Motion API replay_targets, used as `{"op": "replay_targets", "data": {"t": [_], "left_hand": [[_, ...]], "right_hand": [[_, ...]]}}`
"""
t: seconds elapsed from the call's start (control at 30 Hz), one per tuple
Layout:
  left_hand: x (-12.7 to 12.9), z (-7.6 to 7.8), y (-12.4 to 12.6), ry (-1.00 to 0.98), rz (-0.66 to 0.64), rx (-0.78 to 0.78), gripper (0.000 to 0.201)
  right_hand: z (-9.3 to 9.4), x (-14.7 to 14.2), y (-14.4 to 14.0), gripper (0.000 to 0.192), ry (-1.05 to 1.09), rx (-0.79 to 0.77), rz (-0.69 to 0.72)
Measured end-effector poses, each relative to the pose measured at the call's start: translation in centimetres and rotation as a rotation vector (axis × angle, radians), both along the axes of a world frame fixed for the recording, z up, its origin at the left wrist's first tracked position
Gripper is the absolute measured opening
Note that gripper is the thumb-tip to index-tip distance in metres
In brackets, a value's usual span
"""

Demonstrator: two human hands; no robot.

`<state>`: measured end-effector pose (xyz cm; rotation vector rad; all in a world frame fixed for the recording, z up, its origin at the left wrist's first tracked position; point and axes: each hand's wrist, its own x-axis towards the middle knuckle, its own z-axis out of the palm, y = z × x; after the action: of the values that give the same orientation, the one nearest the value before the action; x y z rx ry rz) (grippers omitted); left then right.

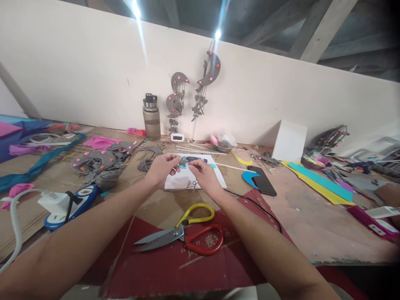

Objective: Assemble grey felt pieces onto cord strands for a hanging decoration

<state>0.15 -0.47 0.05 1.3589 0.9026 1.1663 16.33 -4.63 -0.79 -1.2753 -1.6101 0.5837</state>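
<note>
Both hands meet over a white sheet (187, 177) in the middle of the table (300, 216), and each grip is pinched shut: the left hand (161, 168) holds a small teal piece (181, 160) between thumb and fingertips, while the right hand (204, 177) has thumb and forefinger pressed together just beside it — on the same piece or on something too small to make out, I cannot tell which. The step in hand looks like fine fitting or sticking of small craft parts, done just above the sheet. Any next move would call for a steady, light pinch and close alignment, since the piece is tiny and soft-looking.

That teal piece is small and irregular, held just above the sheet's far edge, near dark blue bits (196, 159) lying on the paper. The sheet itself lies flat, with a faint looping mark near its near edge.

Nearer the body, scissors (183, 234) with one yellow and one red handle rest on red card (175, 258). A dark phone (262, 181) lies to the right, grey felt shapes with pink dots (100, 163) are heaped to the left — and a water bottle (151, 116) stands by the wall.
</note>
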Motion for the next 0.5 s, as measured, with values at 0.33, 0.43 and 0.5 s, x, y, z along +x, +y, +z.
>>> {"op": "replay_targets", "data": {"t": [0.33,0.43,0.5], "left_hand": [[-1.4,-1.3,2.7,-0.128,0.228,-0.017,0.028],[-2.0,-1.2,3.2,-0.223,0.272,-0.069,0.027],[-2.3,-1.1,3.4,-0.292,0.267,-0.087,0.027]], "right_hand": [[0.8,-0.7,-1.4,0.018,-0.052,0.040,0.095],[1.3,-1.2,-2.2,0.018,-0.087,0.057,0.223],[1.7,-1.6,-2.8,0.018,-0.134,0.039,0.367]]}}
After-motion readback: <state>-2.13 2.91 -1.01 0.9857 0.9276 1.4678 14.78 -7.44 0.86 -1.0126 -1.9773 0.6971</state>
